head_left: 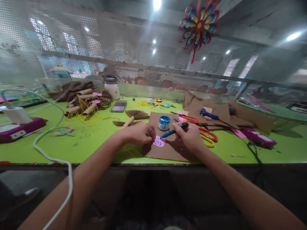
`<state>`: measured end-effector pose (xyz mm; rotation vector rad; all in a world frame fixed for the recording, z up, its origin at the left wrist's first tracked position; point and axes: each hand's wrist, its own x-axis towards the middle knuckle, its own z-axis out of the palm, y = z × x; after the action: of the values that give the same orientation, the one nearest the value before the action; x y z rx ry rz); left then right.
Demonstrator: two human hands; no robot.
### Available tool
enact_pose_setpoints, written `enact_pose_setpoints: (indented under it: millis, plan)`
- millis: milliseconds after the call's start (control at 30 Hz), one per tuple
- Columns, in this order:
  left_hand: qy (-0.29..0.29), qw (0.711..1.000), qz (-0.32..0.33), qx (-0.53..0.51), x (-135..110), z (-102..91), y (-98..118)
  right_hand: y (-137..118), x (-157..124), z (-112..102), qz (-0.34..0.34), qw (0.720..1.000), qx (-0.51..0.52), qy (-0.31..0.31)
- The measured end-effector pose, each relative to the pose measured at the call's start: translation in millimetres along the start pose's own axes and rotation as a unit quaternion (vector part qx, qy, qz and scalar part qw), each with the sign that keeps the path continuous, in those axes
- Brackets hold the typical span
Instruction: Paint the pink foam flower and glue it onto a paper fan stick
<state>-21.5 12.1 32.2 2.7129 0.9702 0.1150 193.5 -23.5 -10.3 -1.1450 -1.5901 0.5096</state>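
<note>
My right hand [188, 134] is closed around a blue and black marker [173, 130], slanted so that its tip meets a small pink paper piece [158, 141] with blue petal-like strokes on it. At the left edge of that paper, my left hand [142, 132] has its fingers curled and pinched on it. Beneath the paper lies a brown cardboard sheet [168, 153]. A small open jar of blue paint [164, 123] stands on the cardboard just behind the marker.
Scissors with red and yellow handles [212, 138] lie right of my right hand, below a blue glue gun [208, 113]. Behind my left hand is a folded brown paper fan [137, 114]. Cardboard rolls [90, 108] are piled left. A white cable [45, 155] crosses the table's left side.
</note>
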Motion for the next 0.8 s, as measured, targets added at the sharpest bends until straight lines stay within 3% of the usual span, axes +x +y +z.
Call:
enact_pose_setpoints:
  millis: [233,467,667,800]
  plan:
    - [-0.004,1.000,-0.002,-0.014,-0.7,0.5,-0.8,0.8,-1.7,3.0,0.002,0.998,0.032,-0.053]
    - [-0.011,1.000,0.002,-0.008,-0.1,-1.6,0.6,-2.2,-0.6,0.6,-0.005,1.000,0.011,0.004]
    - [-0.006,1.000,0.004,-0.004,0.0,0.2,-1.4,0.0,-0.9,1.8,-0.020,0.999,0.004,-0.039]
    - [-0.009,1.000,0.000,-0.001,-0.5,-1.2,1.1,-0.2,-1.9,1.9,-0.004,0.999,0.034,-0.011]
